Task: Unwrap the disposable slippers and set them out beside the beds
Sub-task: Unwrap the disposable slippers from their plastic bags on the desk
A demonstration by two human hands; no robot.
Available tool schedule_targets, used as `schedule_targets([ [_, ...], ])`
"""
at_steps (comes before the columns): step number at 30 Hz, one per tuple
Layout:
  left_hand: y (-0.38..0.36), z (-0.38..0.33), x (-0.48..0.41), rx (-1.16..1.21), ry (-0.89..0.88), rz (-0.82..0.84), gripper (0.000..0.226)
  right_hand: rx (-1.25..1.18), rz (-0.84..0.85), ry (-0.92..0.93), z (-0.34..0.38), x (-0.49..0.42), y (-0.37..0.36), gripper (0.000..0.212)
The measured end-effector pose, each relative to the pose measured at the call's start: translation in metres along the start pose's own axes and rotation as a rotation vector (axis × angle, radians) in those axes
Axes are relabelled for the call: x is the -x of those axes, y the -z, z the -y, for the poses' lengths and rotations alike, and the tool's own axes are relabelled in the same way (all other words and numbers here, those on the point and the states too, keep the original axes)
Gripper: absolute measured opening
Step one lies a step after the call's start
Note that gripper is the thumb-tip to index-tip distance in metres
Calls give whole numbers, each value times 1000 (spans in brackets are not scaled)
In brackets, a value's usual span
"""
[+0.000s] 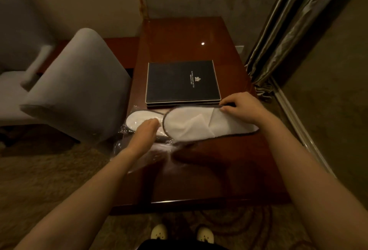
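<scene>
1. Centrally, a white unwrapped slipper (199, 125) with a dark trimmed edge is seen lying lengthwise across the glossy dark wooden table (189, 174), just in front of a black folder (180, 82).
2. Its right-hand end is pinched by the right hand (240, 108): the thumb and curled fingers are closed on the trimmed rim, and the end is lifted slightly off the wood.
3. A second slipper (139, 118) is placed to the left, near the table's left edge, its end overlapped by the first one.
4. This second slipper appears to sit partly inside a clear plastic wrapper (137, 150), though the dim light makes the wrapper's outline hard to trace; crumpled plastic is spread towards the near-left side of the table and hangs over its edge.
5. The left hand (146, 130) is laid on top of the second slipper, with the fingers held fairly straight and close together, pressing down rather than gripping.
6. A small pale logo and lettering are printed on the folder, which is stacked on something thin of the same outline.
7. A grey upholstered chair (79, 90) is drawn up at the table's left side, and another grey seat (18, 54) is seen behind it.
8. Folded curtains (288, 30) hang at the right, and carpet (49, 180) covers the floor.
</scene>
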State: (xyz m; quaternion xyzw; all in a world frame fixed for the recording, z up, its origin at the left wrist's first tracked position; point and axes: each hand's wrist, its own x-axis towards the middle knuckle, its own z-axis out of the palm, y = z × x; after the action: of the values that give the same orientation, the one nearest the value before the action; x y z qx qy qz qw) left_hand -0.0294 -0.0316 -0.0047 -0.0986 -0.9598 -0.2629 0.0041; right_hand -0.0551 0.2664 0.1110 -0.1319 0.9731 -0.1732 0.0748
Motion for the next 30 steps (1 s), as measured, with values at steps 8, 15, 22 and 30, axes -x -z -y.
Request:
schedule_targets([
  [8, -26, -9, 5, -8, -18, 36, 13, -246, -202, -196, -35, -6, -2, 28],
  [15, -58, -40, 6, -273, -98, 19, 26, -497, -278, -493, -54, -10, -53, 33],
  [22, -84, -52, 13, -404, -134, 187, 39, -541, -296, -742, -71, -11, -94, 31],
  [30, -94, -53, 28, -372, -51, 186, 41, -390, -223, -763, -72, -14, -126, 37],
])
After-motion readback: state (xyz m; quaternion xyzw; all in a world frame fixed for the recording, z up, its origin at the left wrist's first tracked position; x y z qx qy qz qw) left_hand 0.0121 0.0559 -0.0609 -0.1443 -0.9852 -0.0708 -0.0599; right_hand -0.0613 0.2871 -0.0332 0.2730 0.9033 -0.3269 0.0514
